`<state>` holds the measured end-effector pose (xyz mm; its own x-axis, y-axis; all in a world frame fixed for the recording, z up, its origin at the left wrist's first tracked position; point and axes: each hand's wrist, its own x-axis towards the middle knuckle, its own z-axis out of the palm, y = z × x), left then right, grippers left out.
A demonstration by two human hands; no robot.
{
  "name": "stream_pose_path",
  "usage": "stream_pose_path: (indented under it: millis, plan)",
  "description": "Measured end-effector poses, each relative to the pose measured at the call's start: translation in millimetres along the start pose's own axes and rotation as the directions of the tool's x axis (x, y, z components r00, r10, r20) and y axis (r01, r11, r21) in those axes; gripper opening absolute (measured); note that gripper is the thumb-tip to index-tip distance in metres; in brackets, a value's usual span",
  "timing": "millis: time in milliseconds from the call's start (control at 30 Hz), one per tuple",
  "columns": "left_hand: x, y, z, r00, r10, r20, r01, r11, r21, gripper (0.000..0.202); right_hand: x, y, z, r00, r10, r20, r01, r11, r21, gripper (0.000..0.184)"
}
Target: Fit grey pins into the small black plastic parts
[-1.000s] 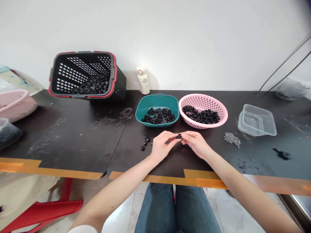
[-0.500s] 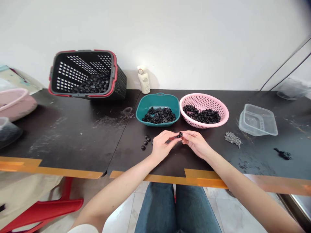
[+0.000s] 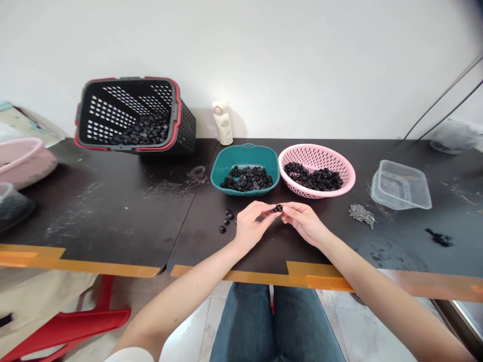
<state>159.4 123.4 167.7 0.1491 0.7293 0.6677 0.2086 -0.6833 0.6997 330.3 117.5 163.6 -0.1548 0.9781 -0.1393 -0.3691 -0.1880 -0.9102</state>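
Note:
Between my fingertips is a small round black plastic part [image 3: 278,208], gripped from both sides just in front of the two bowls. My left hand [image 3: 253,219] pinches its left side with thumb and fingers. From the right, my right hand [image 3: 302,219] pinches it too, and fingers partly cover it. Several round black pieces [image 3: 226,221] lie on the table left of my left hand. Behind my hands stand a teal basin [image 3: 218,173] and a pink perforated basket [image 3: 347,173], both holding piles of small black parts.
A dark basket with red trim [image 3: 177,115] lies tilted at the back left, near a white bottle [image 3: 223,124]. To the right are a pile of grey pins [image 3: 361,214], a clear plastic tub [image 3: 402,188] and a black cluster [image 3: 440,238]. Orange tape [image 3: 260,278] lines the table's front edge.
Hardly anything differs. The black part has turned slightly between my fingertips, while both hands keep about the same place.

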Motion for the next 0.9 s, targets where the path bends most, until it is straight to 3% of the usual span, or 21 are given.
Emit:
stream_pose_path:
  millis: [500, 900]
  plan:
    - [-0.4, -3.5, 0.5, 1.000, -0.005, 0.017, 0.005, 1.000, 0.017, 0.014, -1.8, -2.6, -0.5, 0.999, -0.016, 0.033, 0.019, 0.998, -0.068, 0.017]
    - [0.4, -0.1, -0.1, 1.000, 0.022, 0.000, -0.022, 0.999, 0.049, 0.016, -2.7, -1.7, 1.9, 0.999, -0.018, 0.038, 0.019, 0.999, -0.029, 0.019]
